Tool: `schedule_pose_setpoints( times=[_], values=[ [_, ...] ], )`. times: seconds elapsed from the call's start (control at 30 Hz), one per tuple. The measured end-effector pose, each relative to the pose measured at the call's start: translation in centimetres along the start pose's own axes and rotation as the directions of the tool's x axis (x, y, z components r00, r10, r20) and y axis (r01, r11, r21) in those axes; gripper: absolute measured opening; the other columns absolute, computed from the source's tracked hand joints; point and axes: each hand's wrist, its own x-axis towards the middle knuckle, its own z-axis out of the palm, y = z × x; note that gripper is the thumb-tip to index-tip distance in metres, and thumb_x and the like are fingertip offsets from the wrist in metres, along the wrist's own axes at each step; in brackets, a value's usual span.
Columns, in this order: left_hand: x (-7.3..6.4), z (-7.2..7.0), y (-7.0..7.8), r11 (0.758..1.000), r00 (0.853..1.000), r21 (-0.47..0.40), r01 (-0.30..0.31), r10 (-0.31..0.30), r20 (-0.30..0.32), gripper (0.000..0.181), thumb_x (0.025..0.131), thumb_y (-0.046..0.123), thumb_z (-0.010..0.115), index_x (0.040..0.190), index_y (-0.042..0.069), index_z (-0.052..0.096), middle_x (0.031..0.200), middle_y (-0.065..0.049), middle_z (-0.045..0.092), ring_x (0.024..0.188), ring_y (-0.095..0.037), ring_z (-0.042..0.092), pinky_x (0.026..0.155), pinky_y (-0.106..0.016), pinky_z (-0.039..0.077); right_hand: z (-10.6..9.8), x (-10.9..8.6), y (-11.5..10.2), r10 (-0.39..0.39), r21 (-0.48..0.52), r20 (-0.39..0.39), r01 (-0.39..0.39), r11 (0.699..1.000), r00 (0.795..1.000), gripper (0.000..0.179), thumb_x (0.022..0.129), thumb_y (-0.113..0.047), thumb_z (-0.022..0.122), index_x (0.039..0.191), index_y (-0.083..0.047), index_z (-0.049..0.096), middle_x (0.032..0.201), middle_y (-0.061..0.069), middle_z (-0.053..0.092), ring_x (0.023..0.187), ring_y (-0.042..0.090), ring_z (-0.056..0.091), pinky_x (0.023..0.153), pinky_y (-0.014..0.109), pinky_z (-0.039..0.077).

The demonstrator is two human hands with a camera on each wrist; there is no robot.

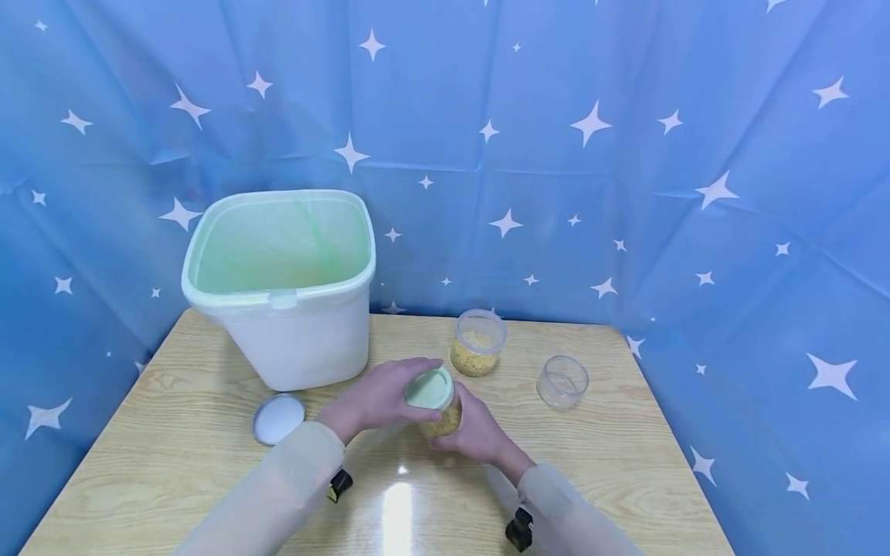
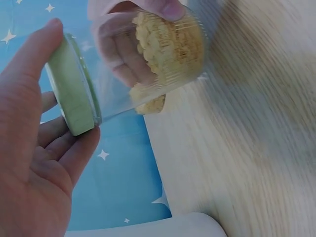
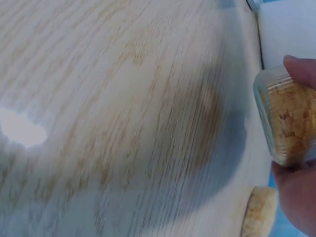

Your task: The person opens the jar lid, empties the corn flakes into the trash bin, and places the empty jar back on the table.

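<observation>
A clear ribbed jar (image 2: pixel 170 49), partly filled with yellowish, crumbly pieces, is held tilted above the table between both hands. My left hand (image 1: pixel 381 395) grips the pale green lid (image 1: pixel 429 388) on its top, thumb on one side and fingers on the other in the left wrist view. Lower down, my right hand (image 1: pixel 476 428) holds the jar's body, its thumb and fingers on opposite sides. The lid sits at the jar's mouth; whether it is screwed tight I cannot tell. Behind the hands stands an uncovered clear jar (image 1: pixel 477 344) with similar yellow pieces.
A large white bin (image 1: pixel 306 332) with a pale green interior stands at the back left of the wooden table (image 1: pixel 591 479). In front of it lies a round whitish lid (image 1: pixel 279 418). An empty clear container (image 1: pixel 562 381) is at the right. A blue starry curtain (image 1: pixel 431 116) hangs behind.
</observation>
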Motion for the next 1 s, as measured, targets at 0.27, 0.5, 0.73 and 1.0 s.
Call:
schedule_pose_setpoints(
  times=[0.27,0.5,0.73,1.0],
  values=[
    [-0.4,0.1,-0.2,1.000,0.999,0.029,0.003,-0.002,-0.037,0.080,0.077,0.050,0.078,0.144,0.018,0.048,0.141,-0.007,0.057,0.121,-0.023,0.060,0.098,-0.036,0.053,0.4,0.1,-0.3,-0.001,-0.036,-0.024,0.000,0.999,1.000,0.090,0.060,-0.019,0.090,0.139,-0.017,0.045,0.123,-0.003,0.061,0.108,0.015,0.059,0.094,0.035,0.050],
    [-0.6,0.5,-0.3,0.999,0.996,0.040,0.029,-0.025,-0.085,0.079,0.078,0.053,0.076,0.143,0.016,0.049,0.140,-0.007,0.058,0.116,-0.022,0.062,0.094,-0.036,0.054,0.9,0.3,-0.4,0.005,-0.053,-0.057,-0.008,0.999,0.998,0.089,0.059,-0.018,0.089,0.137,-0.018,0.046,0.121,-0.005,0.062,0.107,0.014,0.059,0.094,0.035,0.050],
    [-0.1,0.9,0.4,0.986,0.975,0.058,0.156,-0.145,-0.167,0.081,0.078,0.062,0.072,0.141,0.015,0.051,0.133,-0.006,0.063,0.110,-0.021,0.065,0.090,-0.035,0.055,1.1,0.4,-0.7,0.023,-0.056,-0.119,-0.030,0.998,0.993,0.091,0.061,-0.013,0.089,0.140,-0.021,0.044,0.126,-0.006,0.060,0.111,0.014,0.058,0.099,0.038,0.048],
    [-0.5,0.6,0.5,0.989,0.985,0.019,0.144,-0.141,-0.095,0.095,0.074,0.064,0.074,0.151,0.024,0.035,0.157,-0.005,0.037,0.140,-0.029,0.042,0.112,-0.050,0.041,0.9,0.3,-0.8,0.015,-0.054,-0.111,-0.021,0.998,0.994,0.093,0.062,-0.013,0.089,0.142,-0.017,0.042,0.131,-0.001,0.058,0.117,0.018,0.057,0.103,0.042,0.047]
  ],
)
